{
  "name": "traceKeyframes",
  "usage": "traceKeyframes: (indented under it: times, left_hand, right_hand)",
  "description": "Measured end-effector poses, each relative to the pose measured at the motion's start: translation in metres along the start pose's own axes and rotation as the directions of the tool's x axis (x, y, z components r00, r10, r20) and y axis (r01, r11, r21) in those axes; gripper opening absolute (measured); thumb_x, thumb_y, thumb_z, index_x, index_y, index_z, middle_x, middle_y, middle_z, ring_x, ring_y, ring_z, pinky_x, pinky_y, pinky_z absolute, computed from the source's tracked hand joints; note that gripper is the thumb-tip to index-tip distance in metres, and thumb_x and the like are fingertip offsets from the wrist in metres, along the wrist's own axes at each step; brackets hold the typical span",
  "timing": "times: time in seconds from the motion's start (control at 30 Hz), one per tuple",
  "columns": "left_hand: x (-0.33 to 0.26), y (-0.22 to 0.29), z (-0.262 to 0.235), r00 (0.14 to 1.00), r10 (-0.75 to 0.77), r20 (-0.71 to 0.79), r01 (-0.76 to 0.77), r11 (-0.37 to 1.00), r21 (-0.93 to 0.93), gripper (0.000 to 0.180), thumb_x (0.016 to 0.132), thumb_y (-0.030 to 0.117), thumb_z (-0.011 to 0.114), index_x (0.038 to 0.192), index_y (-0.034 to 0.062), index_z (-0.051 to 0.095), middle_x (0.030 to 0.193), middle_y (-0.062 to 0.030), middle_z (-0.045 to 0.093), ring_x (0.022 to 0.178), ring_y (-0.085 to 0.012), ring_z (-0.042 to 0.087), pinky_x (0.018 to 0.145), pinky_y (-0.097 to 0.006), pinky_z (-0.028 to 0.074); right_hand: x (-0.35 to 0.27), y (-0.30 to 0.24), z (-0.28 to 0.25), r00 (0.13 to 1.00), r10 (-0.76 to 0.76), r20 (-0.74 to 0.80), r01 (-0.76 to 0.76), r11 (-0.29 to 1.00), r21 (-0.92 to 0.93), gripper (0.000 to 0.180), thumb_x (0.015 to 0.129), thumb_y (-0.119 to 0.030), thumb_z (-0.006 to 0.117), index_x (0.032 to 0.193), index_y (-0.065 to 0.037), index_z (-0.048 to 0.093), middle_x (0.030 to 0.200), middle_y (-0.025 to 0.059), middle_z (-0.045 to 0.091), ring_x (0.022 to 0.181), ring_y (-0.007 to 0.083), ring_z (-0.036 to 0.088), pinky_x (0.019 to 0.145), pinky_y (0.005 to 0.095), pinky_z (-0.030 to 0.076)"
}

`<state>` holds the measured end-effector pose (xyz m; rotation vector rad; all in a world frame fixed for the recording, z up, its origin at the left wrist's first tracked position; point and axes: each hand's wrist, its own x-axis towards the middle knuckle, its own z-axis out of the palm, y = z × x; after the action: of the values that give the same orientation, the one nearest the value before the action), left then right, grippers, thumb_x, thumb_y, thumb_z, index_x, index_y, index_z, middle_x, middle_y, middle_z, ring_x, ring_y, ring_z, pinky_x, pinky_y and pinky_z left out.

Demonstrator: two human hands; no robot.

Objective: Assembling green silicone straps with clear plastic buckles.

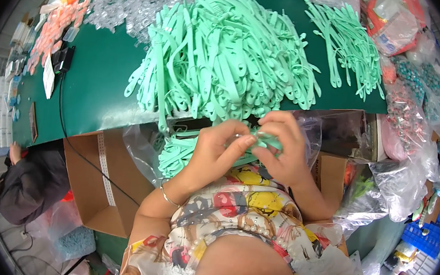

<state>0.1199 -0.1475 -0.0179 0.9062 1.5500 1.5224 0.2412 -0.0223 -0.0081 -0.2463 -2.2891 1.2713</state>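
My left hand (214, 150) and my right hand (287, 146) meet in front of my chest, just off the near table edge. Between them is a mint-green rubbery strap (268, 140), pinched by the fingers of both hands and partly covered by them. Just beyond, a large heap of similar mint-green straps (223, 53) spreads over the green table (97, 91), some ends hanging over its edge. More straps (176, 154) lie in a clear plastic bag below my left hand. A smaller bunch of straps (348, 44) rests at the far right.
Clear plastic pieces (132, 4) are piled at the back left, beside small peach-coloured pieces (58, 29). A black cable (71, 144) hangs over the edge past a cardboard box (89, 178). Bagged goods (405, 113) crowd the right. Another person (30, 183) is at the left.
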Motion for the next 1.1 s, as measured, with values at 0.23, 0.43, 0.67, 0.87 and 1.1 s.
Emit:
traceKeyframes:
  times: [0.23,0.43,0.67,0.87,1.1]
  left_hand:
    - [-0.01,-0.015,-0.003,0.988,0.117,-0.098,-0.103,0.985,0.14,0.01,0.085,0.009,0.053,0.082,-0.0002,0.052,0.068,0.0021,0.049,0.058,-0.0032,0.041,0.051,-0.018,0.034]
    - [-0.015,-0.014,-0.009,0.993,0.079,-0.082,-0.066,0.987,0.144,0.011,0.083,0.01,0.057,0.082,-0.0009,0.054,0.066,-0.0017,0.053,0.057,-0.0056,0.044,0.051,-0.02,0.037]
    - [-0.015,-0.009,-0.016,0.995,0.097,0.013,-0.097,0.992,0.079,0.009,0.082,0.009,0.056,0.085,0.0,0.056,0.071,-0.0042,0.057,0.06,-0.0087,0.05,0.056,-0.022,0.04]
    - [-0.016,-0.005,-0.015,0.99,-0.072,0.123,0.099,0.969,-0.228,0.015,0.089,0.01,0.042,0.095,0.0021,0.054,0.082,-0.0015,0.054,0.062,-0.0059,0.048,0.054,-0.019,0.038]
    - [-0.02,-0.01,-0.014,0.965,-0.132,0.225,0.247,0.737,-0.629,0.015,0.087,0.019,0.048,0.084,0.0042,0.046,0.074,-0.0012,0.047,0.057,-0.007,0.04,0.05,-0.02,0.033]
  right_hand:
    - [-0.001,0.011,0.016,0.995,-0.073,-0.068,0.076,0.996,0.038,0.011,0.075,-0.005,0.061,0.084,-0.003,0.054,0.095,0.0116,0.049,0.083,0.0225,0.052,0.07,0.0286,0.043]
    - [-0.004,0.014,0.016,0.998,-0.032,0.056,0.014,0.952,0.305,0.006,0.076,-0.004,0.06,0.079,-0.003,0.055,0.097,0.0093,0.047,0.086,0.018,0.049,0.074,0.0267,0.039]
    - [-0.008,0.022,0.019,0.963,0.034,0.269,-0.222,0.668,0.71,0.005,0.082,-0.008,0.055,0.078,-0.004,0.054,0.097,0.005,0.044,0.085,0.0128,0.043,0.077,0.0252,0.035]
    - [0.0,0.018,0.021,0.997,-0.02,0.068,-0.015,0.879,0.477,0.015,0.077,-0.013,0.064,0.083,-0.002,0.055,0.094,0.0076,0.049,0.088,0.0174,0.049,0.077,0.0258,0.039]
    - [-0.001,0.018,0.025,0.991,-0.013,0.132,-0.023,0.964,0.265,0.025,0.068,-0.009,0.072,0.087,0.0,0.059,0.083,0.0083,0.054,0.072,0.0164,0.053,0.063,0.0249,0.042]
